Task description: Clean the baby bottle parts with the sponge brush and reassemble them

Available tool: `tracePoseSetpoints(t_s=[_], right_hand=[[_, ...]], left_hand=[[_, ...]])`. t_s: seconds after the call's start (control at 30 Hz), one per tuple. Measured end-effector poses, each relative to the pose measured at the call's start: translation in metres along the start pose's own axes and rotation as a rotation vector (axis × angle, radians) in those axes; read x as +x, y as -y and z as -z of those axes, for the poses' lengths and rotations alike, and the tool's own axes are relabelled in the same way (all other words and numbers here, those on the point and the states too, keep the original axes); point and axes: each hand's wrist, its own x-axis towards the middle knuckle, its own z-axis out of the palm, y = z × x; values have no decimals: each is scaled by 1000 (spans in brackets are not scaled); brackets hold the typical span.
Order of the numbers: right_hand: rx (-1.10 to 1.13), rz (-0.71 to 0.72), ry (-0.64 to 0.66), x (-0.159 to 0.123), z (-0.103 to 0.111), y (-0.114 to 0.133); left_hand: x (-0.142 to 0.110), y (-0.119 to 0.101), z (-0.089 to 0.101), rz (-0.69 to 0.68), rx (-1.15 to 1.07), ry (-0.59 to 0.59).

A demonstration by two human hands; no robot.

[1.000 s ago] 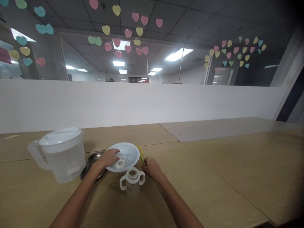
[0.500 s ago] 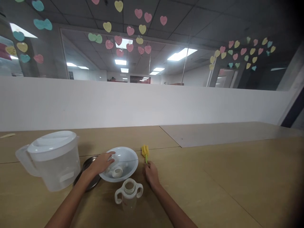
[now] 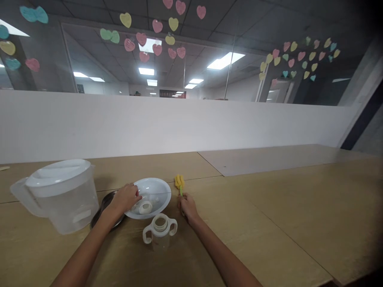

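From far away, I see my right hand (image 3: 187, 206) curled tight around the green handle of a yellow brush (image 3: 179, 181), just to the right of the white bowl (image 3: 162, 195). My left hand (image 3: 127, 197) is half curled over the bowl's left edge, and I can't tell if it has hold of anything. A white ring (image 3: 145, 211) lies in the bowl with some clear bits that are hard to make out. A bottle (image 3: 160, 235) with two handles stands upright with its top uncovered, close in front of the bowl. I think that is the risky spot: a quick swing of my right wrist could knock it over. If my left hand pushes down hard, the bowl could tip and the ring could slide out.
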Motion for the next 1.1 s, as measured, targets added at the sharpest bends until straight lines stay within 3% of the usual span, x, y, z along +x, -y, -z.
tracePoseSetpoints(t_s=[0.17,0.63,0.87,1.1], right_hand=[[61,-14,-2,2,0,-1],[159,22,-60,-1,4,8],[133,94,-73,-7,9,21],[-109,492,-132,-31,14,40]], left_hand=[[0,-1,-5,17,11,139],[3,-1,-8,-23,12,167],[2,-7,14,-16,-59,49],[1,-13,28,3,-327,-190]])
